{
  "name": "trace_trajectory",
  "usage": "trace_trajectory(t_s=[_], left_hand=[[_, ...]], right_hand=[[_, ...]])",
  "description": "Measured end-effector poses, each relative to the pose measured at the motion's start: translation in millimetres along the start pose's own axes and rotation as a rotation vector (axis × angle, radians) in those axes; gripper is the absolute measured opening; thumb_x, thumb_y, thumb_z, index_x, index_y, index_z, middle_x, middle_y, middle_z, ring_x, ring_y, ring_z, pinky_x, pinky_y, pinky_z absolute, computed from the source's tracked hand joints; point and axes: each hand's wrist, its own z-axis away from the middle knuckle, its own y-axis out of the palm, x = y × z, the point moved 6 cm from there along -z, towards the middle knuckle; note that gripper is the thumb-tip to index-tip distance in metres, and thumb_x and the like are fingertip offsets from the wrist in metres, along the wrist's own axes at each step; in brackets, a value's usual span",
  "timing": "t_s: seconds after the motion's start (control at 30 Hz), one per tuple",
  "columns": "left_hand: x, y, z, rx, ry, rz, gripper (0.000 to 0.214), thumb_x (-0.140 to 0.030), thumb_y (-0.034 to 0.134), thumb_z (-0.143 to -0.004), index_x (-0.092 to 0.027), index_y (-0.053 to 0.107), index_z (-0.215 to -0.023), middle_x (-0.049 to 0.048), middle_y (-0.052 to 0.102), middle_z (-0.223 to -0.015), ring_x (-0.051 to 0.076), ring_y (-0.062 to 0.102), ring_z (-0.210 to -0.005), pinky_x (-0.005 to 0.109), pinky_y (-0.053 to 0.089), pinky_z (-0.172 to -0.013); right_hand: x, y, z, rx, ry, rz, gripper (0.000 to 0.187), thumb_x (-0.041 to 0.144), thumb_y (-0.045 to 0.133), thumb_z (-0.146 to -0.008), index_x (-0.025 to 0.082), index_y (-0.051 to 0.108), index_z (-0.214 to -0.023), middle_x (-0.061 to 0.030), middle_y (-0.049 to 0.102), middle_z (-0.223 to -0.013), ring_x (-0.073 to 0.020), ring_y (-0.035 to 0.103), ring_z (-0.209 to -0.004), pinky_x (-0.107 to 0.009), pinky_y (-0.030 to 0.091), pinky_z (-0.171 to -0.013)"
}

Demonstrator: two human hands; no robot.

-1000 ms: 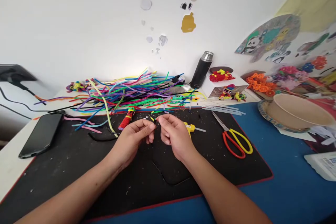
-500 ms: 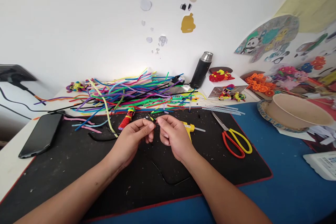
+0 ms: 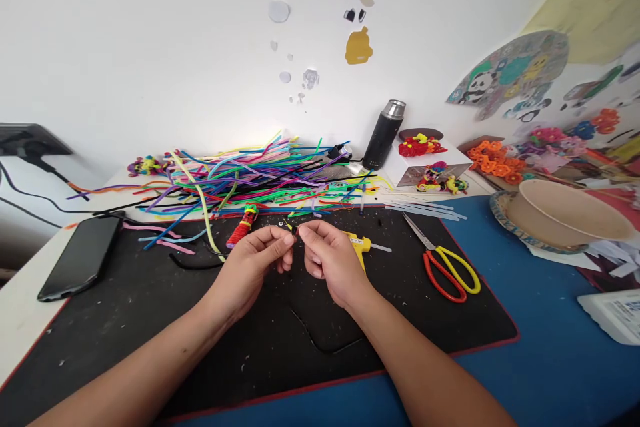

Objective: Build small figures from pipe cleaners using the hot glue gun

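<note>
My left hand [image 3: 260, 259] and my right hand [image 3: 334, 259] meet above the black mat [image 3: 200, 360], thumbs and fingertips pinched close together. Between the fingertips is a tiny dark piece with a yellow-green tip [image 3: 288, 224]; most of it is hidden, and its kind is not clear. Partly behind my right hand lies a yellow glue gun [image 3: 359, 245] with a glue stick [image 3: 381, 247] poking out. A red pipe-cleaner figure [image 3: 243, 225] with a green and yellow top rests just beyond my left hand. Below my hands a thin black strand [image 3: 313, 341] curves across the mat.
Many coloured pipe cleaners [image 3: 240, 170] lie heaped along the wall. Scissors [image 3: 447, 272] with red and yellow handles rest at right, near clear glue sticks [image 3: 425, 207]. A phone [image 3: 80, 257] is at left. A black flask [image 3: 384, 137] and a beige bowl [image 3: 565, 213] stand farther back.
</note>
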Motion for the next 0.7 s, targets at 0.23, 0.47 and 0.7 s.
trace_trajectory(t_s=[0.23, 0.47, 0.7], left_hand=[[-3, -2.4, 0, -0.036, 0.023, 0.016, 0.034, -0.047, 0.087, -0.079, -0.017, 0.071, -0.075, 0.0002, 0.063, -0.064, 0.013, 0.053, -0.061, 0.025, 0.041, -0.059], [-14, -7.4, 1, -0.112, 0.095, 0.087, 0.031, -0.044, 0.089, -0.076, -0.018, 0.072, -0.076, -0.0004, 0.061, -0.066, 0.012, 0.052, -0.061, 0.024, 0.042, -0.059], [-9, -9.6, 0, -0.154, 0.091, 0.179, 0.030, -0.042, 0.093, -0.070, -0.018, 0.074, -0.075, -0.0009, 0.058, -0.066, 0.012, 0.048, -0.062, 0.024, 0.039, -0.057]], right_hand=[[0, 1, 1, 0.010, -0.002, 0.005, 0.041, 0.053, 0.082, -0.078, 0.018, 0.065, -0.088, 0.0120, 0.038, -0.051, -0.0047, 0.029, -0.041, -0.020, 0.021, -0.039], [0, 1, 2, 0.006, 0.001, 0.008, 0.039, 0.051, 0.083, -0.077, 0.018, 0.064, -0.085, 0.0116, 0.039, -0.052, -0.0048, 0.029, -0.041, -0.021, 0.021, -0.040], [-5, 3, 1, 0.032, -0.010, 0.012, 0.037, 0.048, 0.083, -0.080, 0.019, 0.061, -0.084, 0.0119, 0.040, -0.051, -0.0042, 0.029, -0.039, -0.020, 0.020, -0.039]])
